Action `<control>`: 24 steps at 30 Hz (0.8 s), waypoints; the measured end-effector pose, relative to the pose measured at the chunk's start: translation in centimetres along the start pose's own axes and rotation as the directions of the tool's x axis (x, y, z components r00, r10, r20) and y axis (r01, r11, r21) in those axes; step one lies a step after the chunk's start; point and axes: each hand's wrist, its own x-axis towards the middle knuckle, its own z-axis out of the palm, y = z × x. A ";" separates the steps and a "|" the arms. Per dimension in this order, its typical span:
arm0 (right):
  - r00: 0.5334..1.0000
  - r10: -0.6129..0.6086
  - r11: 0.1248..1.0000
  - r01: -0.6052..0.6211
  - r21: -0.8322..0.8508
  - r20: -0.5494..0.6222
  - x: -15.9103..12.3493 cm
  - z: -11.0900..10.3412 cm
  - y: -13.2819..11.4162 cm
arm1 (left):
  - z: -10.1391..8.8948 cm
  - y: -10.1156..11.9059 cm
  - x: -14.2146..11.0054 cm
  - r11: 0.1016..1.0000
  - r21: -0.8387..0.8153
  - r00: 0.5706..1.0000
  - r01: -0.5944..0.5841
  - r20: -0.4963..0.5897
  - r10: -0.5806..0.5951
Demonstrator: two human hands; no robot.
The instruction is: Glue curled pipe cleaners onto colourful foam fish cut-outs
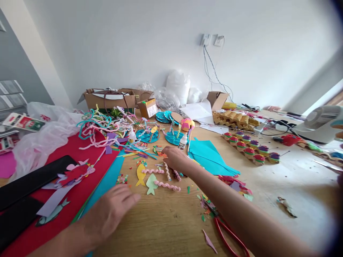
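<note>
A: Status?
B: Yellow fish [140, 174] & green fish [151, 184] cut out on table [160, 225], each w/ a pink twist [152, 171] at its edge; can't tell if glued. Striped twist [167, 172] by R hand [175, 159] looks unpaired, so prob. part done.
A: Hands?
B: L hand [115, 207] loosely open, nothing seen in it. R hand: fingers curled down, can't tell re: grip.
A: Obstacles?
B: Scissors [217, 225] beside R arm [230, 200], scraps [123, 178] abt., glue bottle [183, 141] just past R hand.
</note>
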 end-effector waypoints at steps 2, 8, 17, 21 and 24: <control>1.000 0.020 1.000 -0.020 -0.008 0.015 2.1 0.6 0.2 | 0.0 1.9 0.4 0.997 -0.056 0.998 -0.061 0.020 0.062; 0.990 0.074 0.997 -0.069 -0.045 0.117 6.4 2.8 0.7 | 1.9 3.4 0.2 0.971 -0.217 0.993 -0.101 0.030 0.110; 0.978 0.101 0.991 -0.082 -0.107 0.183 7.4 3.4 0.8 | 5.9 3.2 -1.2 0.960 -0.230 0.981 -0.162 -0.141 0.132; 0.964 0.123 0.987 -0.095 -0.127 0.238 8.1 3.2 0.9 | 6.1 3.0 -1.2 0.952 -0.254 0.973 -0.172 -0.193 0.124; 0.951 0.137 0.985 -0.101 -0.140 0.277 8.5 2.9 1.2 | 6.2 2.7 -1.2 0.948 -0.262 0.969 -0.182 -0.209 0.128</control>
